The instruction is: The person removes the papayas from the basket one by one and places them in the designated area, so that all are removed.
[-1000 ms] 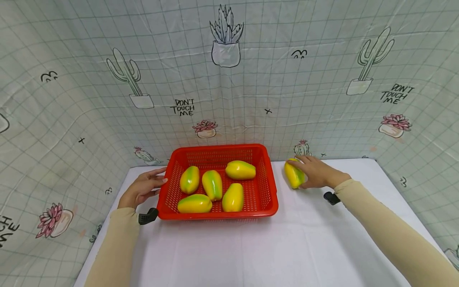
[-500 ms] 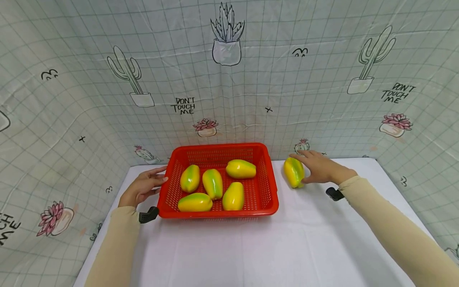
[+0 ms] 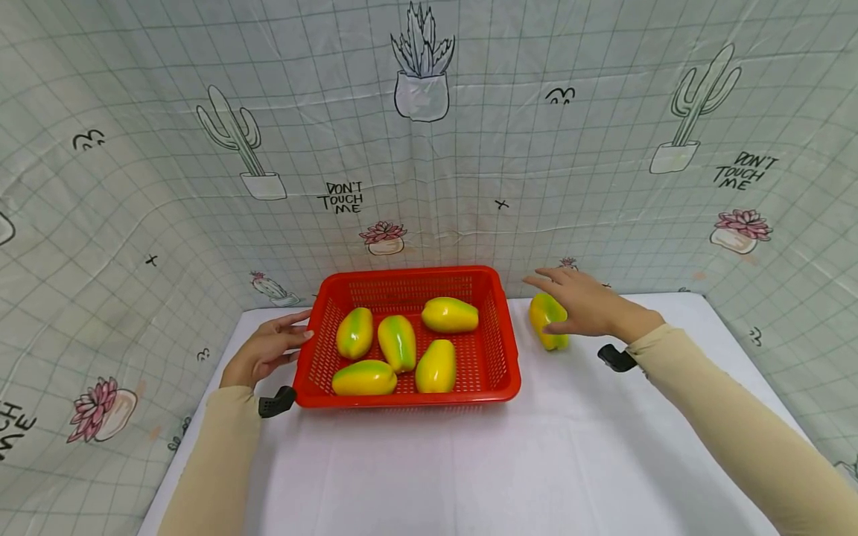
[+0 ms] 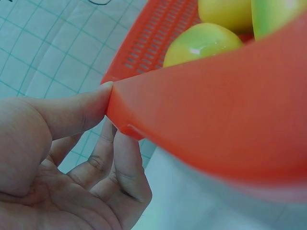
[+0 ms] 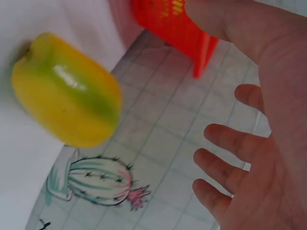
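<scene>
A red plastic basket (image 3: 407,400) stands on the table with several yellow-green papayas (image 3: 397,344) lying in it. My left hand (image 3: 264,351) is at its left side. In the left wrist view the thumb is on the basket's rim (image 4: 201,110) and fingertips touch it from below, pinching the edge. To the right of the basket, one more papaya (image 3: 548,321) lies on the table. Above it hovers my right hand (image 3: 586,304), fingers spread and holding nothing. The right wrist view shows a gap between that hand (image 5: 259,158) and the papaya (image 5: 67,91).
A white cloth covers the table (image 3: 429,469). Behind it and at both sides rises a grid-patterned curtain (image 3: 469,164) printed with cacti. The basket's back rim is close to that curtain. A black wrist camera (image 3: 617,358) sits under the right wrist.
My right hand has let go of the papaya on the table and lifted off it, fingers opening and shifting slightly left. The left hand and the basket have stayed in place.
</scene>
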Action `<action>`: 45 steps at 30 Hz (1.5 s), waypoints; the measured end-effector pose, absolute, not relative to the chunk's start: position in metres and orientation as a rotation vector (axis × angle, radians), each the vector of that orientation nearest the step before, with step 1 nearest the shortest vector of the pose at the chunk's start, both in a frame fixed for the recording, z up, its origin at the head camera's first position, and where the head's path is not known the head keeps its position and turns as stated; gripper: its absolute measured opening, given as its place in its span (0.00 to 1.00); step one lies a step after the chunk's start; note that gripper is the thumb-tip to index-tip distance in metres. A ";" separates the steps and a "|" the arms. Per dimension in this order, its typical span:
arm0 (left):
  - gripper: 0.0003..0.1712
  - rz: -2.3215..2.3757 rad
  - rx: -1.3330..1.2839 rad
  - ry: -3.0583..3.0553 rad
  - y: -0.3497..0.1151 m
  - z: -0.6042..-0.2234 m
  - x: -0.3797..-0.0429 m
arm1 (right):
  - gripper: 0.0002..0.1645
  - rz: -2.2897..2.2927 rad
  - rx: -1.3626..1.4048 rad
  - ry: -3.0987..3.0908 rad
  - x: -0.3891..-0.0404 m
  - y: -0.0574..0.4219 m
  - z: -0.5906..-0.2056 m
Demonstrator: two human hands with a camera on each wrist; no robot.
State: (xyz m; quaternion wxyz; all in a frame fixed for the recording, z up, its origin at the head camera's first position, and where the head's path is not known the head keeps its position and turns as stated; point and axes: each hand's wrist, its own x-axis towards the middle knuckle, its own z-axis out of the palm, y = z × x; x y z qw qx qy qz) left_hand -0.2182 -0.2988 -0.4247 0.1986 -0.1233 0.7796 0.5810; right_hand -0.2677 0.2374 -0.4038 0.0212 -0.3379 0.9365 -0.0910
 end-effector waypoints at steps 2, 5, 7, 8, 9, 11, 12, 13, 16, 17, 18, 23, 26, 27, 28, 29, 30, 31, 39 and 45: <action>0.38 1.627 -0.341 2.181 -0.299 -0.425 -0.218 | 0.51 -0.283 -1.094 2.915 -0.265 0.231 -0.400; 0.38 1.628 -0.343 2.181 -0.299 -0.425 -0.218 | 0.50 -0.281 -1.154 2.928 -0.260 0.222 -0.395; 0.38 1.631 -0.341 2.180 -0.298 -0.425 -0.218 | 0.50 -0.296 -1.170 2.925 -0.257 0.215 -0.392; 0.38 1.632 -0.341 2.180 -0.298 -0.425 -0.218 | 0.49 -0.307 -1.181 2.921 -0.255 0.212 -0.391; 0.38 1.633 -0.340 2.180 -0.299 -0.425 -0.218 | 0.49 -0.313 -1.187 2.917 -0.254 0.209 -0.390; 0.38 1.633 -0.342 2.181 -0.299 -0.426 -0.218 | 0.50 -0.323 -1.211 2.910 -0.252 0.202 -0.389; 0.38 1.635 -0.340 2.179 -0.299 -0.426 -0.219 | 0.50 -0.324 -1.232 2.906 -0.251 0.199 -0.389; 0.38 1.635 -0.339 2.178 -0.299 -0.427 -0.219 | 0.50 -0.322 -1.257 2.905 -0.250 0.195 -0.389; 0.38 1.636 -0.339 2.175 -0.300 -0.427 -0.219 | 0.50 -0.305 -1.337 2.899 -0.248 0.185 -0.389; 0.38 1.636 -0.338 2.174 -0.300 -0.427 -0.219 | 0.50 -0.302 -1.355 2.894 -0.247 0.182 -0.389; 0.38 1.638 -0.336 2.173 -0.300 -0.428 -0.219 | 0.51 -0.294 -1.366 2.892 -0.247 0.179 -0.389; 0.39 1.641 -0.334 2.173 -0.301 -0.428 -0.218 | 0.51 -0.260 -1.339 2.861 -0.244 0.164 -0.390; 0.39 1.643 -0.335 2.173 -0.300 -0.427 -0.218 | 0.51 -0.245 -1.320 2.833 -0.242 0.154 -0.392; 0.39 1.643 -0.337 2.173 -0.300 -0.427 -0.218 | 0.51 -0.239 -1.321 2.824 -0.242 0.152 -0.393; 0.39 1.643 -0.340 2.173 -0.300 -0.427 -0.218 | 0.51 -0.233 -1.323 2.815 -0.241 0.149 -0.393; 0.39 1.643 -0.342 2.175 -0.299 -0.427 -0.218 | 0.51 -0.227 -1.321 2.807 -0.241 0.146 -0.394; 0.39 1.644 -0.343 2.175 -0.299 -0.427 -0.218 | 0.51 -0.223 -1.319 2.799 -0.240 0.144 -0.394; 0.39 1.644 -0.344 2.175 -0.299 -0.427 -0.218 | 0.50 -0.220 -1.323 2.791 -0.240 0.141 -0.394; 0.39 1.653 -0.330 2.177 -0.299 -0.428 -0.218 | 0.49 -0.165 -1.354 2.745 -0.237 0.123 -0.398; 0.39 1.654 -0.331 2.174 -0.300 -0.429 -0.218 | 0.48 -0.149 -1.363 2.697 -0.235 0.110 -0.400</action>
